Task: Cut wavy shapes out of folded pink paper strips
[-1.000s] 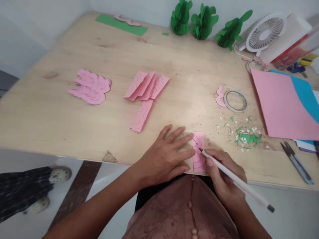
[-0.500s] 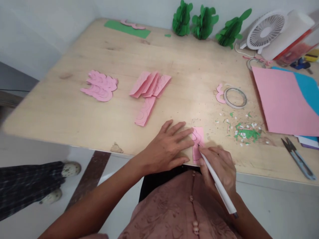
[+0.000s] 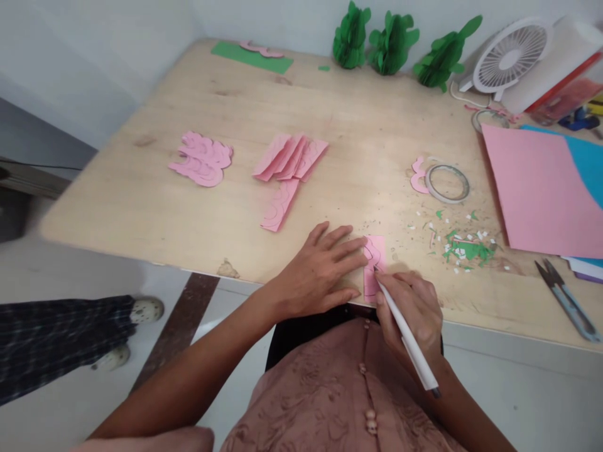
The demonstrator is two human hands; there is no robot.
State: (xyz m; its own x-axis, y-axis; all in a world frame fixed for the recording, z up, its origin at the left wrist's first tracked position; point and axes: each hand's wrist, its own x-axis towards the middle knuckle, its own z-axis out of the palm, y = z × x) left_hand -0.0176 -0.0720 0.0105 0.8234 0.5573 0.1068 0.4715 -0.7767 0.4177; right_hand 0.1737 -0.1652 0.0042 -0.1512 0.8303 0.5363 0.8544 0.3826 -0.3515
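Observation:
A small pink paper strip (image 3: 372, 285) with curved lines drawn on it lies at the table's front edge. My left hand (image 3: 320, 273) rests flat with fingers spread, its fingertips on the strip's left side. In my right hand (image 3: 414, 307) is a white pen (image 3: 409, 339), its tip touching the strip near the drawn curve. Farther off lie folded pink paper strips (image 3: 292, 157) with drawn curves, and to their left a pile of cut-out pink scalloped shapes (image 3: 205, 158).
A tape roll (image 3: 447, 201), green and white paper scraps (image 3: 471, 251), thread snips (image 3: 568, 301) and pink paper sheets (image 3: 541, 188) are on the right. Green paper foliage shapes (image 3: 349, 37) and a white fan (image 3: 511, 58) stand along the wall. Someone's legs (image 3: 66, 342) show at lower left.
The view has shifted slightly, so the table things appear a little farther right. Both hands keep their places at the strip, with the pen still on it.

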